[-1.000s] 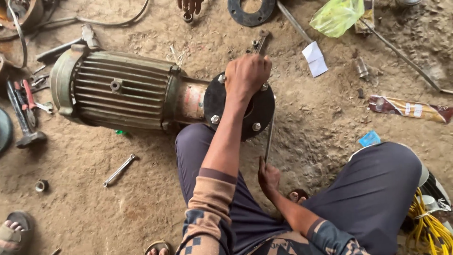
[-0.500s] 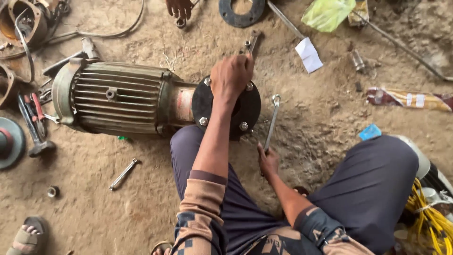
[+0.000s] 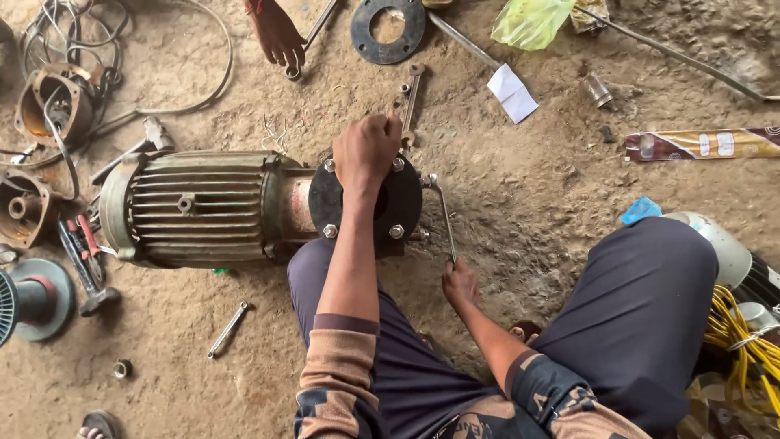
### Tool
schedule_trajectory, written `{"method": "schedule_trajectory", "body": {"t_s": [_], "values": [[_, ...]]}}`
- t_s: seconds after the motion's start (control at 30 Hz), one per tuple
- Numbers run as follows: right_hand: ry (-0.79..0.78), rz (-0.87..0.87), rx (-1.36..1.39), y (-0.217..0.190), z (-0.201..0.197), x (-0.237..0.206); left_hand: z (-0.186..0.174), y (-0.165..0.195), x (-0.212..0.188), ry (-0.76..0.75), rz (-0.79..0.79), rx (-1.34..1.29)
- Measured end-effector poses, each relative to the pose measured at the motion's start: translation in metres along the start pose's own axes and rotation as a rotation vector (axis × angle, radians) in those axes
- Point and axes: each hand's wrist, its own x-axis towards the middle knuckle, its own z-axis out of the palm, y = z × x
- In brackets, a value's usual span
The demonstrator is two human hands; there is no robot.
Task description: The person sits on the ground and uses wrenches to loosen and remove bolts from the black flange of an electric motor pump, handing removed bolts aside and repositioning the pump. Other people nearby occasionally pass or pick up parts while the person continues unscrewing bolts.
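While I crouch over the dirt floor [image 3: 569,203], the ribbed motor [image 3: 203,207] lies on its side at nine o'clock of my knees, its black flange [image 3: 402,203] facing me. My left hand [image 3: 367,150] rests on the flange at its twelve o'clock edge, fingers curled shut over the rim. My right hand [image 3: 460,282], at four o'clock of the flange, grips the lower end of a spanner [image 3: 444,215] whose head meets the flange at three o'clock. Another person's hand [image 3: 279,36] reaches in at twelve o'clock, near a loose ring [image 3: 388,31]. A small wrench [image 3: 227,328] lies at seven o'clock.
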Motion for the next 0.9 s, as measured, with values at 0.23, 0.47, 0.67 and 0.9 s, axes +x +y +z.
{"method": "schedule_trajectory", "body": {"t_s": [0.23,0.47,0.67,0.9], "values": [[-0.025,-0.053,-0.095,0.001,0.000,-0.005,0.001,-0.003,0.001,0.116,0.092,0.007],[-0.010,-0.136,-0.024,-0.009,0.001,-0.013,0.006,-0.006,0.002,0.068,0.068,0.001],[-0.244,-0.062,-0.056,-0.006,0.005,-0.015,0.003,-0.009,0.003,-0.144,-0.030,0.037],[-0.383,-0.293,-0.264,-0.013,-0.014,-0.032,0.018,-0.018,-0.003,0.254,0.048,0.110]]}}
